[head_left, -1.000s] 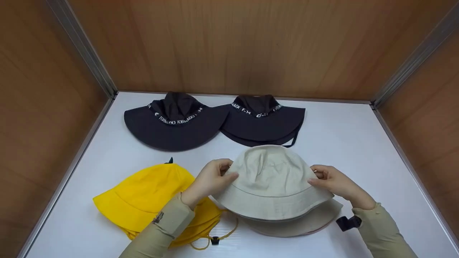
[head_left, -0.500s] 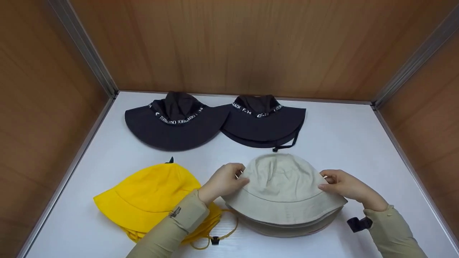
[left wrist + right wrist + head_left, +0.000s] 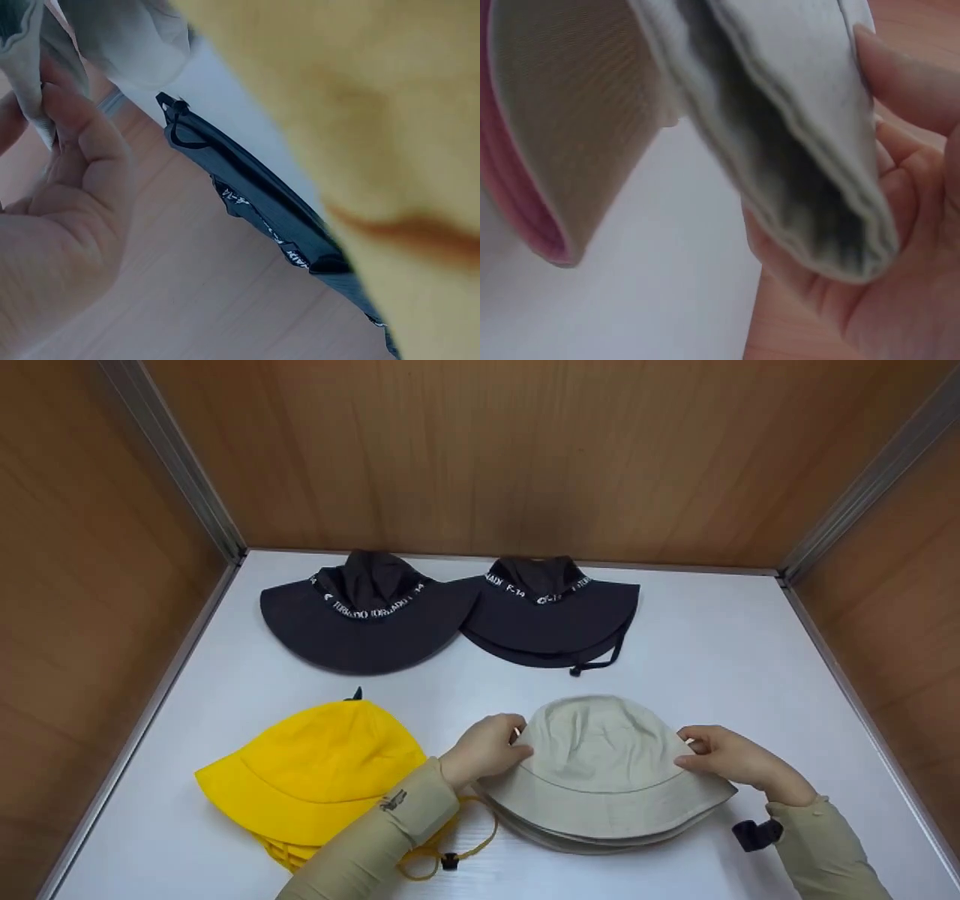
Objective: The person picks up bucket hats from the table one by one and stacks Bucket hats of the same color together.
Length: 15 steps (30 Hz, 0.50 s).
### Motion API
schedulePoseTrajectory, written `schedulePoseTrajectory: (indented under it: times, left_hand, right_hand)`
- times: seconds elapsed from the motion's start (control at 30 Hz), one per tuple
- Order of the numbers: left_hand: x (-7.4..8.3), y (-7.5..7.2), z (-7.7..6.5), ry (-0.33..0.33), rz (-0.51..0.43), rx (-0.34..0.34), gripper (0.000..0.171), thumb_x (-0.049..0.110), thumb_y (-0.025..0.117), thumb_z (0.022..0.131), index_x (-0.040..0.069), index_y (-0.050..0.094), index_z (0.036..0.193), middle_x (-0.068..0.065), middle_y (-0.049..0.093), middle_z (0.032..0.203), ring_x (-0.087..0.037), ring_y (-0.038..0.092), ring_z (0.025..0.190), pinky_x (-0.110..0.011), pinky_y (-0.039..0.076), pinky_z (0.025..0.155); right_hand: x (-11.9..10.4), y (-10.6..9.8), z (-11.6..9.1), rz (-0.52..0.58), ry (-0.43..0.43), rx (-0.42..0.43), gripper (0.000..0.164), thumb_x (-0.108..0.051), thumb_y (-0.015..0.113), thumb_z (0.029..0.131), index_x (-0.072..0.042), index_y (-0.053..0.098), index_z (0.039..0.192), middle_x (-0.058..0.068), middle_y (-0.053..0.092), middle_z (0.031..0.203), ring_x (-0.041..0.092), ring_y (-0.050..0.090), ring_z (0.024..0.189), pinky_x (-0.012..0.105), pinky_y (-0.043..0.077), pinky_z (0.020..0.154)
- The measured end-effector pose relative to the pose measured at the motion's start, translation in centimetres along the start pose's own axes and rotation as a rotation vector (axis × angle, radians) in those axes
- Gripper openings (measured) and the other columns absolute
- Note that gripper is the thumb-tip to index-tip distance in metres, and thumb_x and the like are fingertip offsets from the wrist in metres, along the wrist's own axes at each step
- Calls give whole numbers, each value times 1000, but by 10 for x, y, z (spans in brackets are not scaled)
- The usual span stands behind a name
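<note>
A pale beige bucket hat (image 3: 607,757) is held between both hands at the front right of the table. My left hand (image 3: 486,748) pinches its left side where crown meets brim, and my right hand (image 3: 739,757) pinches the right side. Beneath it lies another beige hat, of which mostly the brim edge shows in the head view. The right wrist view shows the held hat's folded brim (image 3: 780,150) in the fingers, apart from a lower brim with pink edging (image 3: 525,165). In the left wrist view, curled fingers (image 3: 75,135) grip the hat's edge.
Yellow bucket hats (image 3: 322,757) lie stacked at the front left, under the left forearm, with a cord and black toggle (image 3: 450,861). Two groups of dark brimmed hats (image 3: 367,622) with white lettering lie along the back. Wooden panels (image 3: 480,457) enclose the white table (image 3: 720,645).
Both hands have brought the beige hat down and to the right, over the lower beige hat, whose brim now shows less. The dark hats' cord toggle has come into view.
</note>
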State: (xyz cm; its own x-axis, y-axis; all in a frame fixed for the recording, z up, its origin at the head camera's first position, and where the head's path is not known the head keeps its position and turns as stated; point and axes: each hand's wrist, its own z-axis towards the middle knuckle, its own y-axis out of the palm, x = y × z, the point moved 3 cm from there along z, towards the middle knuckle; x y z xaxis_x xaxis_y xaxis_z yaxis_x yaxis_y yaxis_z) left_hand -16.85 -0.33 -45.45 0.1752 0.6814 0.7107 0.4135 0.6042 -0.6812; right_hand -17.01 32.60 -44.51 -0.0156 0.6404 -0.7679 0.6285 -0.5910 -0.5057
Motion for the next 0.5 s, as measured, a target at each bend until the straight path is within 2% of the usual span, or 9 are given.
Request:
schedulePoseTrajectory:
  times: [0.13, 0.27, 0.4, 0.5]
  left_hand:
    - [-4, 6, 5, -40, 31, -21, 21, 17, 64, 88, 6, 62, 106, -4, 63, 81, -12, 52, 68, -28, 48, 62]
    - [-6, 9, 6, -38, 77, -24, 26, 16, 63, 88, 7, 60, 113, -6, 65, 87, -14, 54, 71, -30, 49, 64]
    - [-5, 8, 5, -43, 84, -30, 24, 14, 63, 88, 7, 60, 111, -6, 65, 87, -14, 54, 71, -31, 49, 65]
    - [-4, 7, 3, -67, 52, -46, 21, 13, 63, 88, 7, 60, 108, -5, 62, 83, -14, 53, 69, -29, 48, 63]
  right_hand:
    - [10, 6, 6, 5, 10, 3, 32, -19, 60, 92, 5, 55, 113, 9, 68, 89, 10, 57, 72, 27, 46, 64]
    - [19, 10, 10, 11, 17, 3, 34, -18, 60, 92, 6, 54, 115, 10, 68, 91, 10, 58, 73, 27, 47, 65]
    - [23, 12, 13, 3, 14, 4, 36, -18, 60, 92, 7, 54, 117, 12, 67, 94, 11, 58, 76, 27, 47, 66]
    - [21, 12, 12, -2, 12, 6, 37, -19, 60, 92, 7, 54, 118, 12, 67, 95, 12, 58, 78, 28, 47, 69]
